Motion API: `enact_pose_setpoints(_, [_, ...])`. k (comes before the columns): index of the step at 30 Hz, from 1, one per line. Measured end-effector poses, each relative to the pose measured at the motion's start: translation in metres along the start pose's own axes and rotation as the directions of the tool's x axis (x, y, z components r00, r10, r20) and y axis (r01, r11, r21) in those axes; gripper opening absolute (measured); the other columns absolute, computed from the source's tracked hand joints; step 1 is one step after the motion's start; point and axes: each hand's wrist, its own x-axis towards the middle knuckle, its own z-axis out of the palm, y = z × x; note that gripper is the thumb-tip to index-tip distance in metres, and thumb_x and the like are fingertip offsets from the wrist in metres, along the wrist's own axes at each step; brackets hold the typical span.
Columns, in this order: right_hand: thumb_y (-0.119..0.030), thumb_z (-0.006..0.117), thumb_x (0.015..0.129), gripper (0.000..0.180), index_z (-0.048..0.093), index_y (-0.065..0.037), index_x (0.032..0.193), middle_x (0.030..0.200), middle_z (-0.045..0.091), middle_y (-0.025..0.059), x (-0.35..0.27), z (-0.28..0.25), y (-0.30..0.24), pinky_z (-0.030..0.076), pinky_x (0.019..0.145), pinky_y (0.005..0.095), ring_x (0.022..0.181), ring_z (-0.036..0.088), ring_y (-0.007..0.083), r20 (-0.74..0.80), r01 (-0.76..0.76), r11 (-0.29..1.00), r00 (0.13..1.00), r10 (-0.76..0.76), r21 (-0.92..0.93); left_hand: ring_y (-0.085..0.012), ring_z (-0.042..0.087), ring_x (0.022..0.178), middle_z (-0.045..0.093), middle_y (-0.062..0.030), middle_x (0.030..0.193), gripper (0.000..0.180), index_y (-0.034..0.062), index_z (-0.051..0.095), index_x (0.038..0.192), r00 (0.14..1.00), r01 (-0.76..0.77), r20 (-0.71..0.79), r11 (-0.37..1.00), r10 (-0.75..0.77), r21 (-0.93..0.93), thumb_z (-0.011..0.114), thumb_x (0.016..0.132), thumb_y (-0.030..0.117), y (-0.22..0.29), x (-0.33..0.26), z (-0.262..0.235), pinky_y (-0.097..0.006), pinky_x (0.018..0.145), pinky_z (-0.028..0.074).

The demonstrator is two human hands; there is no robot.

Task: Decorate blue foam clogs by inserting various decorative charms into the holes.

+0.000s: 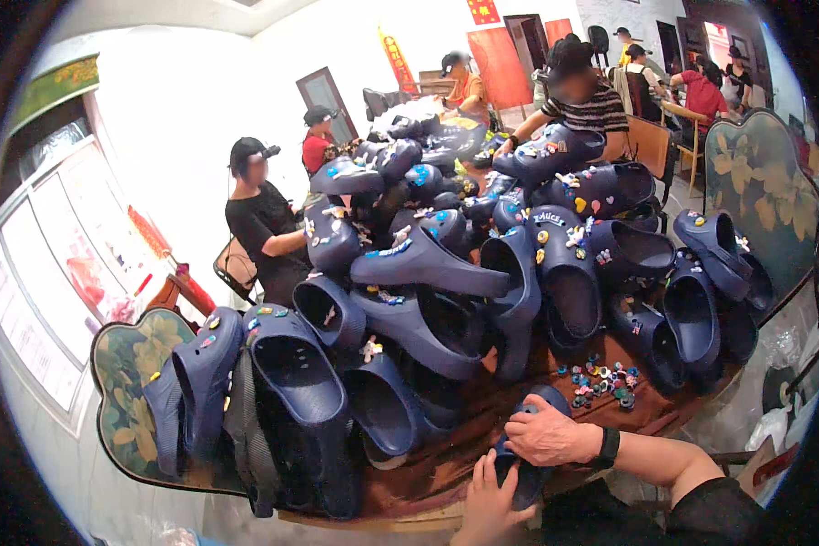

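A dark blue clog (530,487) is held at the near edge of the table, close to my body. My right hand (551,435), with a black band on its wrist, lies across the clog's upper, fingers bent over it. Against the clog's left side rests my left hand (490,503), its fingers and thumb curved around the edge. Whether a small piece sits under my right fingertips is hidden. Just beyond the clog lies a loose heap of small colourful shoe charms (605,382) on the brown tablecloth (428,487).
Piled clogs (428,264), many bearing charms, cover most of the table. More clogs (300,364) stand at the near left. Floral-patterned panels (136,391) flank both sides. Several people sit around the table, including one in a striped top (591,114) and one in black (264,218).
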Motion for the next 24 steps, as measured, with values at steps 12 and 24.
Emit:
enact_pose_setpoints(12, [-0.012,0.063,0.08,0.029,0.062,-0.006,0.108,0.107,0.061,0.012,-0.073,0.027,0.037,0.047,0.084,0.0412,0.102,0.058,0.0305,-0.22,-0.538,0.825,0.796,0.564,0.171,-0.0492,0.027,0.137,0.02,-0.0304,0.152,0.088,0.009,0.049,0.137,0.997,0.04,-0.073,0.997,-0.035,0.065,0.08,0.066,0.051,-0.003,0.006,-0.002,-0.058,0.097,0.04])
enact_pose_setpoints(24, [-0.007,0.059,0.08,0.028,0.059,-0.008,0.109,0.099,0.06,0.0104,-0.133,0.046,0.041,0.048,0.078,0.041,0.092,0.058,0.03,-0.078,-0.495,0.868,0.865,0.495,0.021,-0.0516,0.023,0.137,0.014,-0.0337,0.153,0.089,0.0074,0.047,0.137,0.997,0.004,-0.073,1.0,-0.003,0.011,0.083,0.064,0.045,-0.001,0.004,-0.003,-0.058,0.104,0.033])
